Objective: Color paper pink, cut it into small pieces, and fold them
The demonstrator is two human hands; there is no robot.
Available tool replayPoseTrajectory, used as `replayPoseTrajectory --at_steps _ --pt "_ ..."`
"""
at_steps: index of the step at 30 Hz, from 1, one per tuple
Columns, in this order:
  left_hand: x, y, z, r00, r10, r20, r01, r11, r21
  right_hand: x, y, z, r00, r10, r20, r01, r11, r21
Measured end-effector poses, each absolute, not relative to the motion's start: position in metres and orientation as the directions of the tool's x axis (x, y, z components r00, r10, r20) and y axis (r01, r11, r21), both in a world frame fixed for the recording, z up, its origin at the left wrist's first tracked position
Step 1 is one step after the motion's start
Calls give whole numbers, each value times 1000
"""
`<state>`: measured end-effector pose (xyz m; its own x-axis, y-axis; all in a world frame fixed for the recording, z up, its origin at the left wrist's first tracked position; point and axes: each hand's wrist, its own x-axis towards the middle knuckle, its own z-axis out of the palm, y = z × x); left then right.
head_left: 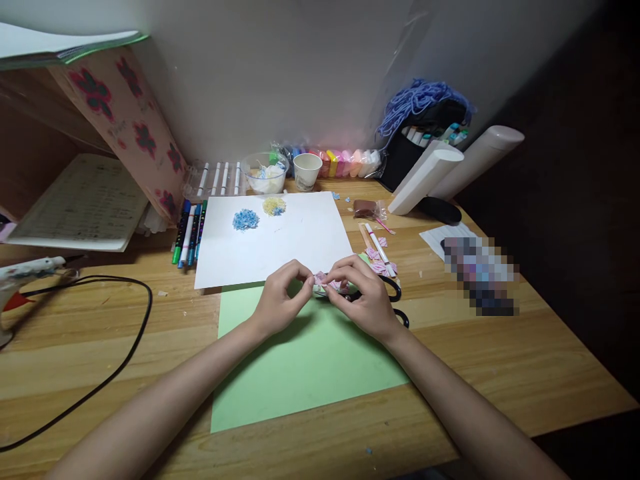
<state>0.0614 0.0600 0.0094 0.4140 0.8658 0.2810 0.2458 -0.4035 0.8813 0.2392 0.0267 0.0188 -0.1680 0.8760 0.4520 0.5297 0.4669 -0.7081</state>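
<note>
Desk: your work is spread over a light wood-grained desk [125,413] filling the lower frame.
Green paper: a pale green rectangular sheet [300,373] lies beneath your hands, lower centre.
Cable: a thin black cable [145,320] loops across the lower left.
Left hand: your left hand [284,297], at the centre, pinches a small crinkled pink piece [321,279] between thumb and forefinger.
Right hand: your right hand [364,293], just right of centre, pinches the same piece from its right side.
Pink piece: it sits between your two sets of fingertips, mid-frame; you cannot tell its material from here.
Scissors: black-handled scissors [399,288] lie partly hidden under your right hand, both handle loops showing to its right.
Scraps: pink-and-white striped scraps [384,267] lie just beyond your right hand, beside a slim white marker [379,248].
White paper: a large white rectangular sheet [280,250] lies beyond your left hand, overlapping the green one.
Clusters: a round crumpled blue cluster [246,219] and a smaller yellow one with some blue [274,207] rest on the white sheet, upper centre.
Back row: against the wall stand a clear round plastic bowl [265,177] and, to its right, a white paper cup [307,172].
</note>
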Motion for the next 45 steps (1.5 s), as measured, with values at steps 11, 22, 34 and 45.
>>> replayPoseTrajectory --at_steps 11,22,34,45 --pt "60 63 7 361 903 232 237 -330 914 251 31 24 -225 857 463 499 509 -701" --pt "59 62 8 351 881 316 336 -433 836 253 35 18 -76 961 266 291 277 -916" --pt "59 61 9 375 867 329 316 -453 833 237 30 13 -97 985 140 366 166 -916" --pt "60 60 9 488 787 377 373 -578 725 236 32 19 -174 985 -22 191 12 -981"
